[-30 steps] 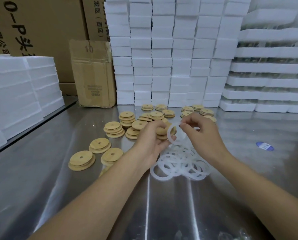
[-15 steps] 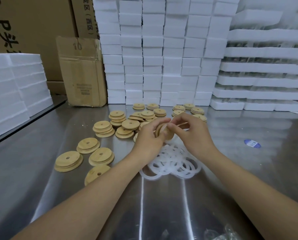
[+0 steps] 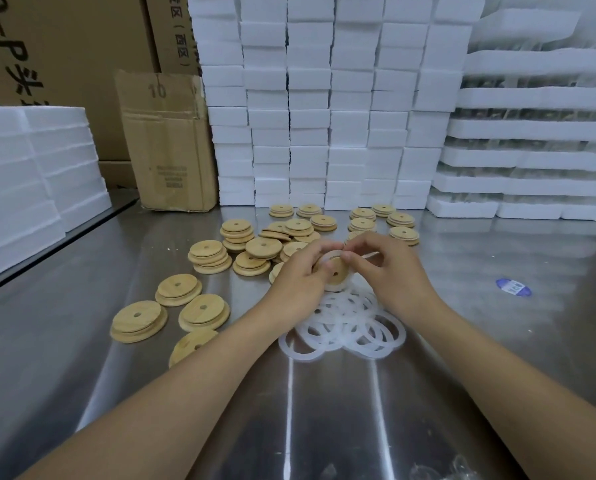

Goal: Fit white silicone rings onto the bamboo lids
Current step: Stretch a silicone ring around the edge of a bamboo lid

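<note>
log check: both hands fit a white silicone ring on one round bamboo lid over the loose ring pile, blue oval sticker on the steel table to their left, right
No: the head view shows the blue oval sticker on the steel table right of the left hand and right hand, not left. Rest holds.

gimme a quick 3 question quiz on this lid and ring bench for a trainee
1. True or false: the left hand grips a bamboo lid while the right hand pinches a white ring at its rim.
2. The pile of loose rings lies: A on the steel table, B round the left wrist, C in a bag.
3. Fill in: the blue label lies to the person's ___.
Key: 1 true; 2 A; 3 right.
</note>
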Available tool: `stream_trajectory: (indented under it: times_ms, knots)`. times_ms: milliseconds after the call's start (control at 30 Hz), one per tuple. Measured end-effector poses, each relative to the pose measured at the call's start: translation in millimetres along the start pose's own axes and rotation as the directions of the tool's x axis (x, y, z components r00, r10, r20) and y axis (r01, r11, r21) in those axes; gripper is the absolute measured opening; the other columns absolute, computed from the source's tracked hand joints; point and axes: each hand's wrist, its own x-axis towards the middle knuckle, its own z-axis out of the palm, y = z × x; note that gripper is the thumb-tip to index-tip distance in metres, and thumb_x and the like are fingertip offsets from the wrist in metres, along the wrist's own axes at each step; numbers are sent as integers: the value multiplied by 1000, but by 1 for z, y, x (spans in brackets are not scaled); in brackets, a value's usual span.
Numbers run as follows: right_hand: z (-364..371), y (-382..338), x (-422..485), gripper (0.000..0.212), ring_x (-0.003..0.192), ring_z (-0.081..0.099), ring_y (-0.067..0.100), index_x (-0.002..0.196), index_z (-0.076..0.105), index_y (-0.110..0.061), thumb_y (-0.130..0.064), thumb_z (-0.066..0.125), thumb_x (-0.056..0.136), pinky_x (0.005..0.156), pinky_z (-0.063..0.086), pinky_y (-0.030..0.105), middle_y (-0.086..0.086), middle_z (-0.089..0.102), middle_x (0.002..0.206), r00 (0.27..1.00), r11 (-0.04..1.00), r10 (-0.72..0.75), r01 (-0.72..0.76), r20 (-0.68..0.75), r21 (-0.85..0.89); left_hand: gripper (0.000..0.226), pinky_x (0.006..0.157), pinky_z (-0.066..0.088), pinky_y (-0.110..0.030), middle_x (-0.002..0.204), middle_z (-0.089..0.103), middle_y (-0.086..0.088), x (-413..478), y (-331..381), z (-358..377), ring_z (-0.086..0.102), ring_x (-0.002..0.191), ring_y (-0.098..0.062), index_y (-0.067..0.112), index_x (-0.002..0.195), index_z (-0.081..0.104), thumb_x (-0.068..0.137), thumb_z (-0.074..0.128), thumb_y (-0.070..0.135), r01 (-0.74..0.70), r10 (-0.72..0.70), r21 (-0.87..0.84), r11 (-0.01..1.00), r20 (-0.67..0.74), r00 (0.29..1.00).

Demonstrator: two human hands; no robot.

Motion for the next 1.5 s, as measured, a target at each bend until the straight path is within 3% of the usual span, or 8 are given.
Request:
stream_trajectory:
  times_ms: [133,200,267,333,500,800,1033,1500]
  knots:
    - [0,3,-1,7,87,74,6,93,75,-27,-25,73,99,86,62,39,-14,76,90,1000,1000,26,-26,10,1,27,102,53,-29,126,70,14,1,-2,1,65,120,-2,27,129,67,110,53,13,9,-10,-9,1000,-70,998]
    - [1,4,-1,8,86,74,6,92,75,-27,-24,73,99,87,62,42,-14,76,89,999,999,37,-37,14,9,22,81,54,-25,109,71,19,0,-4,1,68,98,0,28,119,68,109,55,13,-2,1,-9,1000,-106,994]
    - [1,5,0,9,85,74,6,92,75,-28,-24,73,100,87,62,43,-15,76,89,999,999,43,-43,19,8,19,69,55,-34,102,71,15,0,-4,2,68,87,-7,29,111,68,108,57,13,1,-3,-15,1000,-137,991]
    - [0,6,1,9,83,74,7,93,75,-27,-23,72,100,87,61,44,-13,76,89,999,999,42,-42,20,0,17,84,60,-46,107,73,9,1,-4,2,70,98,-14,29,108,69,107,60,14,3,-4,-12,1000,-155,988]
    - [-2,6,1,8,80,74,7,93,75,-28,-25,72,100,85,61,41,-13,75,89,999,999,40,-39,25,-36,12,97,59,-35,109,74,9,3,-4,1,69,105,-6,27,108,71,104,66,16,-2,0,-11,1000,-172,985]
    - [-5,9,2,10,80,75,9,90,75,-26,-26,72,100,87,61,42,-8,76,91,995,995,93,-94,46,15,7,82,58,-24,109,74,6,3,2,-3,70,107,-11,26,105,72,103,69,20,47,-48,-6,999,-175,983]
    - [-16,10,6,11,80,69,1,90,77,-26,-27,73,100,79,48,20,-14,74,86,983,996,93,-90,161,-25,10,69,58,-16,108,76,4,3,5,-1,72,101,-12,26,105,73,102,69,17,71,-72,-12,997,-184,980]
    - [-21,11,6,12,95,70,16,89,77,-22,-25,73,100,98,56,41,-6,77,93,971,990,88,-62,223,-124,13,89,59,-34,112,77,1,3,8,0,73,105,-17,25,108,73,103,68,14,130,-146,-98,987,-178,973]
